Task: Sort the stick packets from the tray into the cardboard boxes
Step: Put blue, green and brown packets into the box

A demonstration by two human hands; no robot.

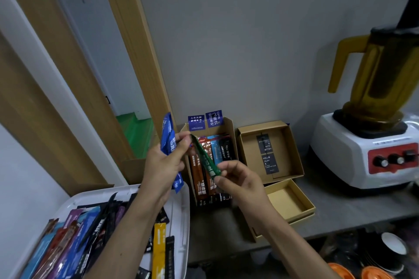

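Note:
My left hand (164,163) grips a bunch of blue stick packets (168,136) and its fingertips also touch the top end of a green stick packet (205,158). My right hand (238,180) pinches the lower end of that green packet, above the left cardboard box (231,140). Orange, light blue and black packets (205,172) lie side by side in that box. The white tray (181,217) at the lower left holds several mixed packets, among them a yellow one (158,249).
A second open cardboard box (292,158) with black cards inside sits right of the first, and a shallow box tray (292,201) lies in front of it. A blender (371,140) stands at the right. Cups and orange lids sit below the counter edge.

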